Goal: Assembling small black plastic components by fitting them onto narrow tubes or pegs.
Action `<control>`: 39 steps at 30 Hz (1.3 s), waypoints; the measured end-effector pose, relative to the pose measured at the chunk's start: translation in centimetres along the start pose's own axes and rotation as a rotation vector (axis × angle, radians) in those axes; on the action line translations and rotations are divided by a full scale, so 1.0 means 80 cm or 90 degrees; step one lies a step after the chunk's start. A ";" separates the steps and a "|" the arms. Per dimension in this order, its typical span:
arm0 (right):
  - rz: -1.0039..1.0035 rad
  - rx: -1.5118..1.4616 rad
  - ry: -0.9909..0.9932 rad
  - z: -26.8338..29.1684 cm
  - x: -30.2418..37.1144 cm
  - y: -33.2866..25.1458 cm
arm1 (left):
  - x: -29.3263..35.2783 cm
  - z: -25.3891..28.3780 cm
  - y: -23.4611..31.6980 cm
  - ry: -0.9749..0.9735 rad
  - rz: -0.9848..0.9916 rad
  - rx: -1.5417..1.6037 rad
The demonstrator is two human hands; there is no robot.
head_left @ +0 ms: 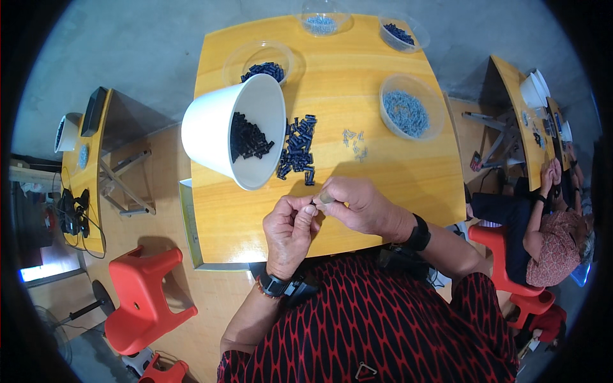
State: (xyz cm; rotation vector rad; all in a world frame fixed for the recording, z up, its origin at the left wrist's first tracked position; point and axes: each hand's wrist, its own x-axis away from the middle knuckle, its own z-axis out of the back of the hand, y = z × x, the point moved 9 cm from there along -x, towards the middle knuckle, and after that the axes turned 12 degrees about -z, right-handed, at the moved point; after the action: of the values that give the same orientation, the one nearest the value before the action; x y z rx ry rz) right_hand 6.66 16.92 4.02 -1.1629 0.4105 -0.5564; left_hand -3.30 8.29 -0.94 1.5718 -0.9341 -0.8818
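Note:
My left hand and my right hand meet over the table's near edge, fingers closed in a pinch. Between the left fingertips a bit of a small black piece shows; most of it is hidden. At the right fingertips is a short olive-brown thing, perhaps a handle or a finger cover; I cannot tell which. Just beyond the hands lies a pile of short black cylinders. To its right several small silvery pins or screws are scattered on the wooden table.
A white bucket lies tipped on its side, black cylinders inside. Clear tubs hold silvery pieces at right and dark ones at back left. Two more tubs stand at the far edge. Red stool at left; another person sits at right.

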 end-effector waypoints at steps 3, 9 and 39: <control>-0.003 -0.041 -0.014 -0.003 0.004 -0.001 | 0.001 0.002 -0.006 0.005 0.003 0.055; -0.157 -0.049 0.121 0.028 -0.014 0.039 | 0.002 0.014 0.000 0.074 -0.038 0.057; -0.171 -0.233 0.053 0.006 -0.012 0.005 | 0.000 0.014 0.002 0.049 -0.031 0.075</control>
State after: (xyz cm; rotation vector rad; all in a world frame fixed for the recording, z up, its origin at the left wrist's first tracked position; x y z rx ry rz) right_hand 6.27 17.98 3.81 -1.5642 0.4421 -0.7866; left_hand -4.31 7.80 -0.96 1.7237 -0.9099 -0.8055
